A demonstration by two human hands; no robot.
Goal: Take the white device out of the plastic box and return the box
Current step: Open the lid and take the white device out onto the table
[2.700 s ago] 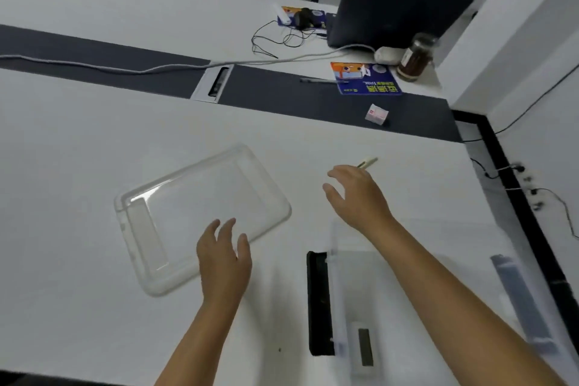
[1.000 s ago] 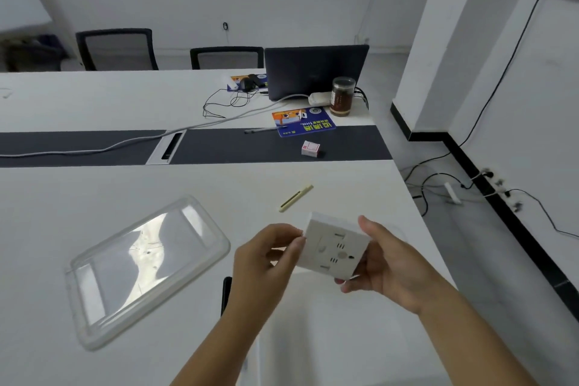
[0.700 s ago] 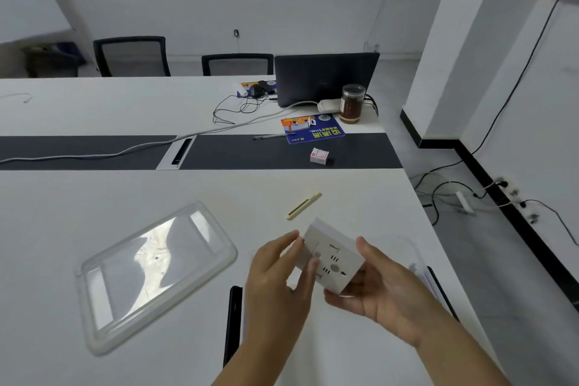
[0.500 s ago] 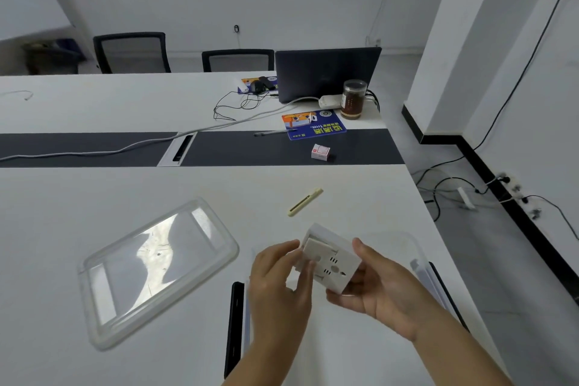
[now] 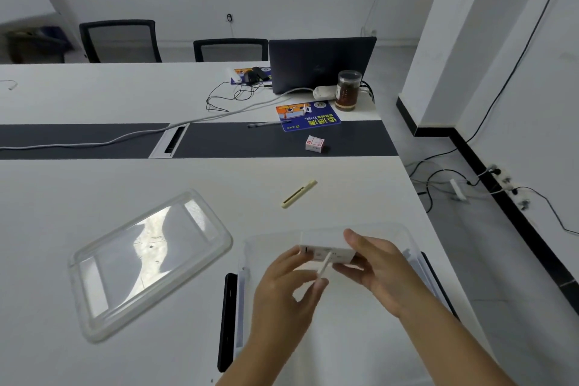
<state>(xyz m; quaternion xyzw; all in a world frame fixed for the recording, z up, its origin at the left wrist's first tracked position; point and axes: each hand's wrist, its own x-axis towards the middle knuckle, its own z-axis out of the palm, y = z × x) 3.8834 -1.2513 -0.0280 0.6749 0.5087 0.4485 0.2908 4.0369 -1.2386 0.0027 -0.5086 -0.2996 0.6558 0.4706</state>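
The white device (image 5: 326,246), a flat square block, is held edge-on above the open clear plastic box (image 5: 407,238). My right hand (image 5: 380,269) grips its right side from beneath. My left hand (image 5: 288,287) pinches a thin white flap or tab (image 5: 324,266) that sticks out of the device's near edge. The box stands on the white table under both hands, with a black latch (image 5: 227,320) along its left side. Its clear lid (image 5: 147,260) lies flat on the table to the left.
A pale yellow pen-like stick (image 5: 299,194) lies beyond the box. Further back are a small red-and-white box (image 5: 314,144), a blue leaflet (image 5: 307,116), a jar (image 5: 347,90), a laptop (image 5: 321,63) and cables. The table's right edge (image 5: 438,229) drops to the floor.
The device has tipped from face-up to edge-on and sunk lower over the box. My left hand now pulls a thin white tab out from its near edge.
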